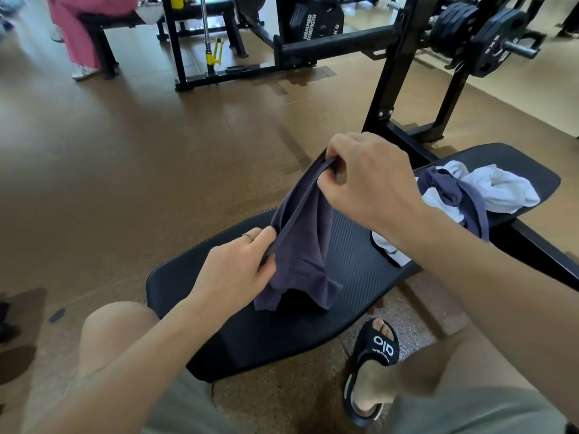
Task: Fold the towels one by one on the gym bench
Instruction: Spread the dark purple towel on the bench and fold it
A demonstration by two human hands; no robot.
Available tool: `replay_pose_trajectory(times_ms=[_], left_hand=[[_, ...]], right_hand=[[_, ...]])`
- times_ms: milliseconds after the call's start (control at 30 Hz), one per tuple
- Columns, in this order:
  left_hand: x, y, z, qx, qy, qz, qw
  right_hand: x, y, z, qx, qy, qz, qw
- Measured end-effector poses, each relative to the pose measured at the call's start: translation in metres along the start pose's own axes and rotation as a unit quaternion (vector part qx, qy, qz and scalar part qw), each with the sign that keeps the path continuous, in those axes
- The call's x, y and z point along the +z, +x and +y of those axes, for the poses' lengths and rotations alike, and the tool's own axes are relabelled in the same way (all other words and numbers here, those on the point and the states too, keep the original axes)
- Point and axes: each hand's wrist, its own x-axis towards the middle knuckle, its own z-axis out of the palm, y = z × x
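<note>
Hands pinching one hem of the purple towel (300, 245).
My left hand (241, 264) and right hand (372, 180) are gripping it above the bench (360, 270); my right forearm is hiding part of the towel pile (488, 189).

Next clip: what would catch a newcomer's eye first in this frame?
First, the dark purple towel held up at centre above the black gym bench, its hem pinched by the right hand above and the left hand below. Next, the heap of white and purple towels waiting on the bench's far pad, at right. Behind stand black weight plates.
</note>
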Motion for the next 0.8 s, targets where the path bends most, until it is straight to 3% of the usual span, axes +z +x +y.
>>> replay_pose_trajectory(times_ms=[133,233,333,433,600,733,800], left_hand=[[0.001,0.009,0.01,0.035,0.034,-0.052,0.997],[0.002,0.013,0.011,-0.01,0.025,-0.094,0.995],[0.005,0.012,0.004,-0.007,0.057,-0.094,0.994],[0.009,0.011,-0.004,0.061,0.116,-0.065,0.989],[0.002,0.011,-0.013,0.097,0.127,-0.045,0.986],[0.003,0.006,-0.018,0.093,0.144,-0.15,0.974],[0.001,0.008,-0.013,0.069,0.169,-0.16,0.97]], right_hand=[[-0.003,0.0,-0.007,-0.003,0.006,0.011,1.0],[-0.006,0.0,0.001,0.003,-0.007,0.007,1.0],[-0.009,-0.002,0.007,0.008,-0.007,0.005,1.0],[-0.012,-0.001,0.009,0.016,-0.001,0.006,1.0],[-0.012,-0.003,0.014,0.021,0.001,0.004,1.0],[-0.009,-0.005,0.016,0.023,-0.01,0.003,1.0],[-0.007,-0.006,0.013,0.018,-0.015,-0.004,1.0]])
